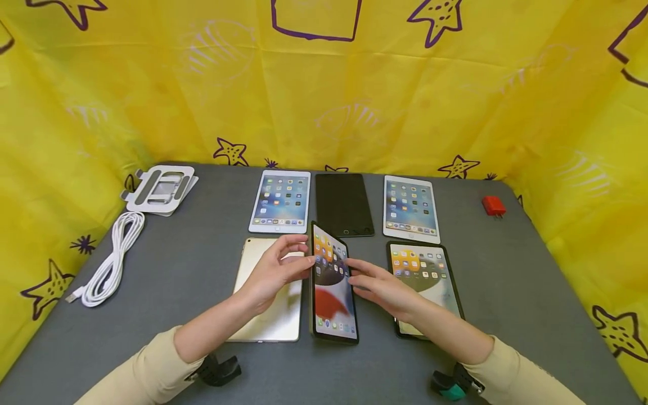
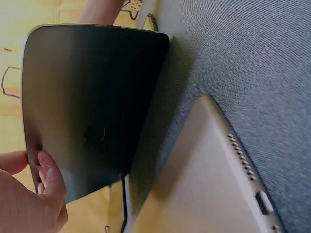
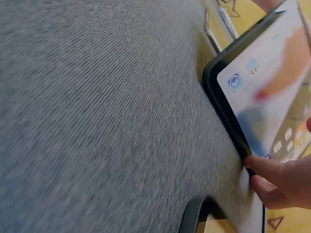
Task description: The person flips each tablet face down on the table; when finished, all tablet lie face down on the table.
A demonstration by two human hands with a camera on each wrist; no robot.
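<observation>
A dark-backed tablet (image 1: 331, 281) with a lit screen stands tilted up on one long edge at the middle of the table. My left hand (image 1: 275, 273) pinches its raised left edge; the left wrist view shows the tablet's back (image 2: 92, 107) with an apple logo and the hand (image 2: 36, 194) at that edge. My right hand (image 1: 385, 287) touches the lower right edge with extended fingertips, seen also as fingers (image 3: 272, 170) in the right wrist view. Under my left hand lies a gold tablet (image 1: 278, 320), back up. A black-rimmed lit tablet (image 1: 425, 275) lies partly beneath my right forearm.
Along the back lie a white tablet (image 1: 280, 199), a black dark-screened tablet (image 1: 344, 202) and another white tablet (image 1: 411, 205). A folding stand (image 1: 159, 188) and a coiled white cable (image 1: 113, 261) are at left, a red charger (image 1: 493, 206) at right. Yellow cloth (image 1: 324, 112) borders the grey table.
</observation>
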